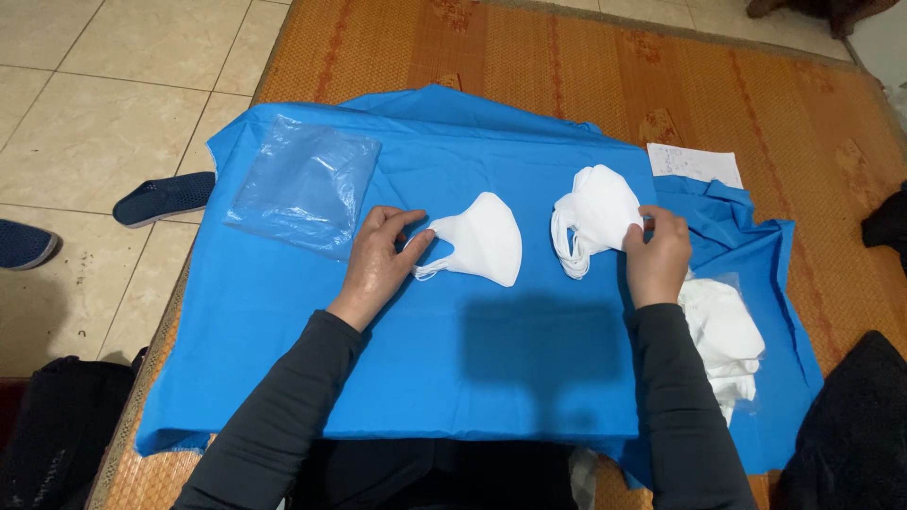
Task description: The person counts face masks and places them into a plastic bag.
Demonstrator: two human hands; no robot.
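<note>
Left hand (380,257), fingers partly curled, touches the ear-loop edge of a single white mask (480,239) lying flat on the blue cloth (453,349). Right hand (657,253) pinches a stack of white masks (593,215) at its right edge. A clear plastic bag (304,184) lies far left; more bagged masks (726,338) sit right.

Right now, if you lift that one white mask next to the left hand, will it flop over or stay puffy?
The single white mask would probably keep most of its shape: it lies folded with a firm curved edge. Its thin ear loops by the left hand would likely dangle. It looks very light, so a small push should slide it across the blue cloth.
</note>
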